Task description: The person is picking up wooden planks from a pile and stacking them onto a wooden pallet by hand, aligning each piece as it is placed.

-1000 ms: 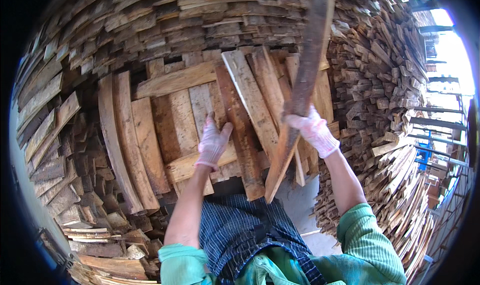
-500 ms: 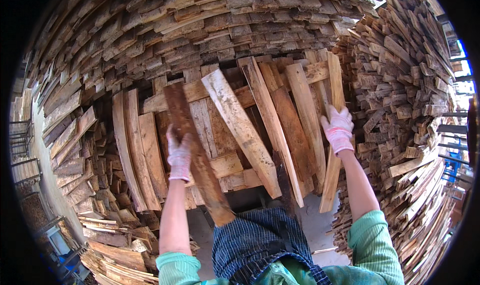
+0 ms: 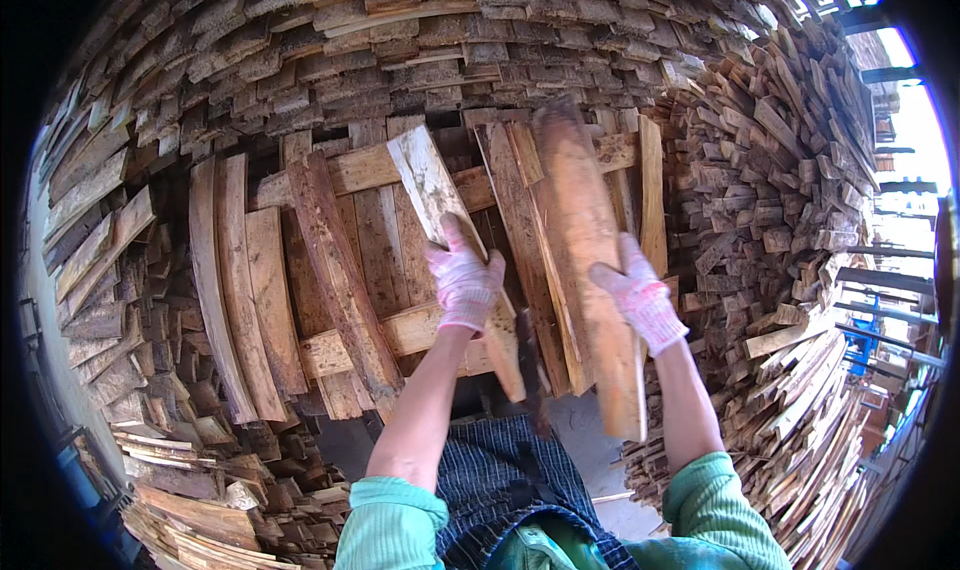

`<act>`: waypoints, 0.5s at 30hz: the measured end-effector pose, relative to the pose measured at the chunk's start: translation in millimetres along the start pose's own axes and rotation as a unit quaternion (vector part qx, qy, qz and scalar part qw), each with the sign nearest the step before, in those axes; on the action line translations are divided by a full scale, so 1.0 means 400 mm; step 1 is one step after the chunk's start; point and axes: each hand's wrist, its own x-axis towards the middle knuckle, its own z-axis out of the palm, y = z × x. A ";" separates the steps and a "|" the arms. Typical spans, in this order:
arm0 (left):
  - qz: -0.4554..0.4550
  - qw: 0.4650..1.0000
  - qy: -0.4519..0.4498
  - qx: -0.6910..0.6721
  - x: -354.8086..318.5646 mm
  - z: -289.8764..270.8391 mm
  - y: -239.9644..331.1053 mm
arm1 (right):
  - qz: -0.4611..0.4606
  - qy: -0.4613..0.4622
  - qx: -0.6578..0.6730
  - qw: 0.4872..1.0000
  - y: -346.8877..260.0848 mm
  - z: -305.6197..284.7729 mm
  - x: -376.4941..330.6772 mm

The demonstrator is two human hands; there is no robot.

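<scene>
Now the right hand (image 3: 640, 295) grips a long rounded plank (image 3: 590, 270) and raises it at one o'clock, where half a second ago it only touched the leaning boards. The left hand (image 3: 463, 280) has let go of its dark board (image 3: 345, 280) and clasps a pale plank (image 3: 455, 250) at twelve o'clock, against the stacked wood wall (image 3: 450, 60).

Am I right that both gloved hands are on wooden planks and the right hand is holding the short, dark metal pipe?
Not quite. The head view shows the right hand gripping a long, light brown wooden plank, not a metal pipe. The rest holds: both hands wear gloves, and the left hand rests on a pale plank leaning against the stacked wood.
</scene>
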 end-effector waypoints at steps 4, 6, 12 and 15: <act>0.036 0.999 -0.006 0.034 -0.042 -0.167 0.023 | -0.016 0.074 -0.199 0.977 0.072 -0.006 0.024; 0.067 0.994 0.010 0.088 -0.008 -0.197 0.010 | 0.005 0.026 -0.280 0.960 0.071 0.074 0.044; 0.175 0.926 0.169 0.287 0.088 -0.164 -0.216 | 0.010 0.009 -0.325 0.946 0.109 0.174 0.020; 0.145 0.943 0.162 0.250 0.102 -0.210 -0.266 | 0.009 0.020 -0.187 0.982 0.165 0.187 0.038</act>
